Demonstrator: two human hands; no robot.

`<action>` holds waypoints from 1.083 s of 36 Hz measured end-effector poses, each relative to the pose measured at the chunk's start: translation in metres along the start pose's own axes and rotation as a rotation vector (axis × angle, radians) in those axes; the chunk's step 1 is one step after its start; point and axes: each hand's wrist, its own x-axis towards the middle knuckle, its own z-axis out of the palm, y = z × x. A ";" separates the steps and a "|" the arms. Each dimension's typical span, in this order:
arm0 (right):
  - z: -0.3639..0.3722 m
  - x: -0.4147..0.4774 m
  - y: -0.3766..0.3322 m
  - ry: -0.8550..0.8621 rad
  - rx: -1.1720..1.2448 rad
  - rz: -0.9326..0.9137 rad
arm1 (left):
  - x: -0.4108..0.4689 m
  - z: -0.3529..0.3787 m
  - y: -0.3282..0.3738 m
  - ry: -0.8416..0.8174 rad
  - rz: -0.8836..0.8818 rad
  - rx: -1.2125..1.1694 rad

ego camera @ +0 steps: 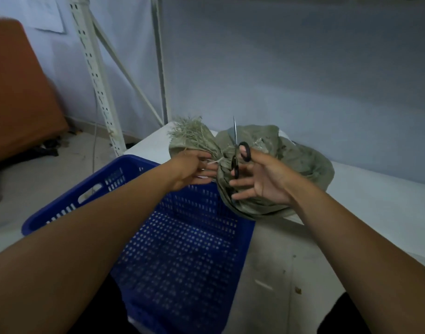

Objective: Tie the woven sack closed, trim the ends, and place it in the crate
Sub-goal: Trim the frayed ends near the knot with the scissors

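Observation:
A grey-green woven sack (pixel 291 169) lies on a white table (pixel 365 203), its neck gathered and bound with pale string (pixel 217 161). The frayed mouth (pixel 189 132) fans out to the left past the tie. My left hand (pixel 194 169) pinches the string ends at the neck. My right hand (pixel 262 179) holds black-handled scissors (pixel 238 153), blades pointing up and nearly together, just right of the tie. A blue perforated plastic crate (pixel 182 249) stands below the table edge, nothing inside it.
A white slotted metal rack post (pixel 95 75) with diagonal braces rises behind the crate. An orange-brown panel (pixel 16 92) leans at the far left. Dark items lie on the floor (pixel 47 150) beneath it. A grey wall runs behind the table.

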 end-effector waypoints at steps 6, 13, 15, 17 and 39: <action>-0.012 -0.004 0.009 -0.168 -0.052 0.118 | 0.012 -0.008 0.004 -0.040 0.041 0.086; -0.026 -0.008 0.016 -0.235 -0.099 0.178 | 0.018 -0.007 0.013 -0.100 0.033 0.093; -0.029 -0.008 0.017 -0.236 -0.099 0.187 | 0.018 -0.006 0.015 -0.115 0.017 0.091; -0.031 -0.006 0.017 -0.228 -0.100 0.188 | 0.018 -0.005 0.017 -0.116 0.014 0.095; -0.020 0.003 0.014 -0.102 -0.092 0.112 | 0.015 0.001 0.026 -0.113 0.060 0.109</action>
